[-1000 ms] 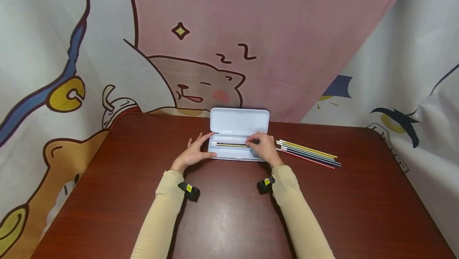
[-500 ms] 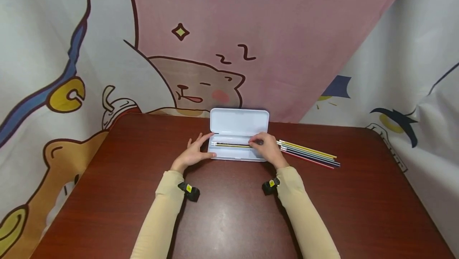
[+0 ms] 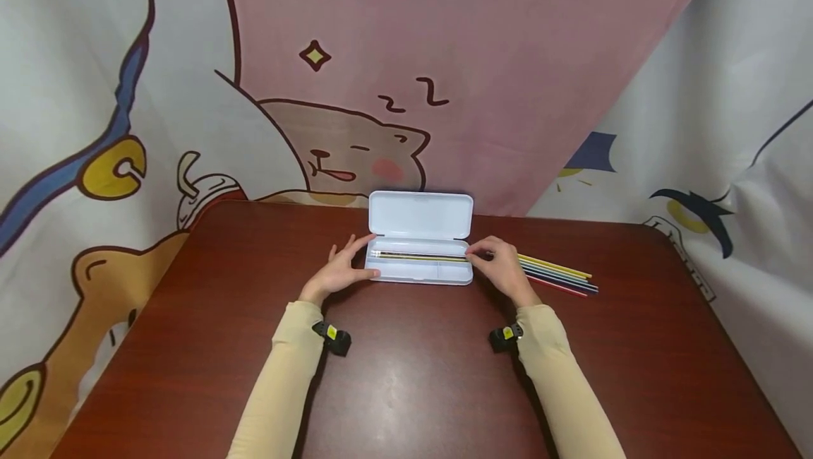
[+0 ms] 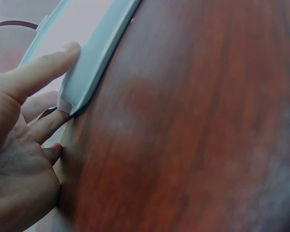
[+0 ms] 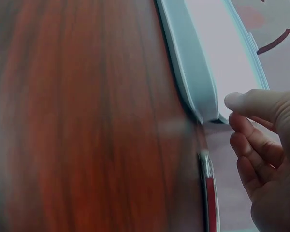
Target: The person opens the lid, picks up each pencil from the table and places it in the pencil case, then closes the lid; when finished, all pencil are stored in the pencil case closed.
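Observation:
An open white pencil case (image 3: 419, 279) stands near the table's back edge, its lid (image 3: 420, 212) tilted up. Inside lie striped black-and-yellow pencils (image 3: 419, 257), their pale ends to the left. My left hand (image 3: 335, 275) holds the case's left end, thumb at the front wall and a finger at the back corner; in the left wrist view its thumb lies over the rim. My right hand (image 3: 502, 267) is at the case's right end, fingers loosely bent, thumb and fingertips right by the pencils' far ends. No pencil shows between its fingers in the right wrist view.
Several coloured pencils (image 3: 559, 275), yellow, pale green, dark blue and red, lie fanned on the brown table (image 3: 394, 374) right of the case, partly behind the right hand. A printed cartoon curtain (image 3: 508, 92) hangs right behind the table.
My right hand has slid right along the pencils, from inside the case to its right end, baring more of them. My left hand and the case keep their places.

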`<state>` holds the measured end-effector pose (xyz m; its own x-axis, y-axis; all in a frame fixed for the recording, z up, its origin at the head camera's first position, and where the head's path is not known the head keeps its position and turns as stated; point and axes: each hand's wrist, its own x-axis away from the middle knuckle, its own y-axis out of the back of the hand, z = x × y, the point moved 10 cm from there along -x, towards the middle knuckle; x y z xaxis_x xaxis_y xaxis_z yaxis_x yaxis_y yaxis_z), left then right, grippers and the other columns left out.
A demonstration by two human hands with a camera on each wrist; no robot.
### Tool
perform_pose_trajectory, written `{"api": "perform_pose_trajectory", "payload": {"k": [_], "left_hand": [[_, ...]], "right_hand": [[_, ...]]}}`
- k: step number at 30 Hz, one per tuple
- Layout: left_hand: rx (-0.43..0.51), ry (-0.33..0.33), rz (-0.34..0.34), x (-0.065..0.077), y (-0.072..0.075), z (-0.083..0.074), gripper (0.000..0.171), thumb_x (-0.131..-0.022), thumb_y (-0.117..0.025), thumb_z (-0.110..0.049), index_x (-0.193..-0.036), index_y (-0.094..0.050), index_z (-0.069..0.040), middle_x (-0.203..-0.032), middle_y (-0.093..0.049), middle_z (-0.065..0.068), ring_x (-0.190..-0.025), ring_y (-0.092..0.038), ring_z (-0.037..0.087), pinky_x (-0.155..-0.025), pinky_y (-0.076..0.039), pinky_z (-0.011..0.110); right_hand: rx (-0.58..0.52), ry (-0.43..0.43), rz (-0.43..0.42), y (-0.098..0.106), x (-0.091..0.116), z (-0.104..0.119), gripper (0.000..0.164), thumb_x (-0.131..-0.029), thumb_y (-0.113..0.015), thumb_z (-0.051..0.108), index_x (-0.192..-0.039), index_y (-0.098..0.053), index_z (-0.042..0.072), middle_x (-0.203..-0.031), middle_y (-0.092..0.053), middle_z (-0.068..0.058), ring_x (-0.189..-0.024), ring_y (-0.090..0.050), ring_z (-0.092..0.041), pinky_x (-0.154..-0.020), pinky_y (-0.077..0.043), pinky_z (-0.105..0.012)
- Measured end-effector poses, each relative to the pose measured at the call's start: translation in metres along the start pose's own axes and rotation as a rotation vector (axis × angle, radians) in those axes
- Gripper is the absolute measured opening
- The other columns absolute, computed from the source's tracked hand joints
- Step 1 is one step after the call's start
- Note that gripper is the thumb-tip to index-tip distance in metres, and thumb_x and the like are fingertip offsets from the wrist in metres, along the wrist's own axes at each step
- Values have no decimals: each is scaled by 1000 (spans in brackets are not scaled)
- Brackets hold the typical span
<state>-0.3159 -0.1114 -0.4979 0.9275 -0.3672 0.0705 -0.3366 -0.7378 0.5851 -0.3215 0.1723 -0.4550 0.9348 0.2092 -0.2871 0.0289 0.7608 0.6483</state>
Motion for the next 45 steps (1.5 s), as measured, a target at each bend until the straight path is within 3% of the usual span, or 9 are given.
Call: {"api": "perform_pose_trajectory", "payload": {"k": [5, 12, 26, 37, 45], "left_hand": [[17, -2, 0, 2, -1, -1, 80, -85, -74, -26, -151, -32, -11, -152, -33, 15, -146, -5, 32, -110, 12, 53], [32, 4, -6, 3, -1, 1, 80, -84, -75, -27, -151, -33, -12, -152, -33, 16, -146, -5, 32, -110, 12, 53], [30, -22, -13, 1, 0, -1, 80, -84, -75, -24, -150, -33, -10, -151, -34, 16, -145, -6, 33, -110, 11, 54], [14, -23, -4, 0, 0, -1, 80, -84, -75, -25, -151, -32, -10, -152, -34, 15, -146, -6, 33, -110, 11, 54], [11, -18, -5, -1, 0, 1, 80, -84, -75, -25, -151, -32, -11, -152, -33, 16, -146, -6, 33, -111, 11, 53]], "right_hand": [[53, 12, -19, 14, 9, -5, 6, -83, -75, 3, -88, -74, 3, -87, -65, -9, -79, -58, -24, -71, -47, -41], [59, -7, -36, 33, 21, -17, 8, -81, -75, 0, -90, -74, 1, -91, -66, -12, -88, -62, -30, -79, -48, -49], [104, -39, -11, 64, 46, -36, 11, -84, -71, -2, -95, -74, -1, -95, -66, -16, -91, -62, -34, -80, -48, -51], [147, -178, 39, 87, 68, -55, 17, -88, -70, 5, -104, -71, -1, -109, -64, -25, -96, -58, -37, -80, -45, -50], [138, -259, 38, 105, 83, -69, 22, -91, -67, 11, -109, -69, -2, -116, -60, -28, -105, -55, -41, -86, -42, -57]]}}
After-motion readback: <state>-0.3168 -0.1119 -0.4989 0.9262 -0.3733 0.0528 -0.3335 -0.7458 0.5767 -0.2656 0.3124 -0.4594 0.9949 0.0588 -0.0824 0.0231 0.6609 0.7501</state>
